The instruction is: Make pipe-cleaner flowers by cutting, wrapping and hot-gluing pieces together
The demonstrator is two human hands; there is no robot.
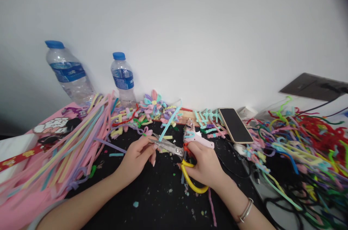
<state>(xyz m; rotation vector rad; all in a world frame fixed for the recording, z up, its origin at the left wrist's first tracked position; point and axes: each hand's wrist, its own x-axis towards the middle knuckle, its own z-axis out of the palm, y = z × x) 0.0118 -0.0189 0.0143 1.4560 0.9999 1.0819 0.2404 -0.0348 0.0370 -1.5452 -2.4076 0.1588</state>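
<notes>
My right hand [203,164] grips the yellow handles of a pair of scissors [170,147] whose metal blades point left. My left hand [137,157] is closed in a pinch right at the blades, holding a light blue pipe cleaner [170,122] that slants up to the right from the blade tips. Both hands hover low over the black mat [160,201], which is speckled with small cut bits.
Two water bottles [69,74] [123,79] stand against the white wall. A sheaf of long pink and pastel pipe cleaners [67,146] lies left. Finished pipe-cleaner flowers [153,105] lie at the back, a phone [235,124] right of them, and a tangled multicoloured pile [304,143] at far right.
</notes>
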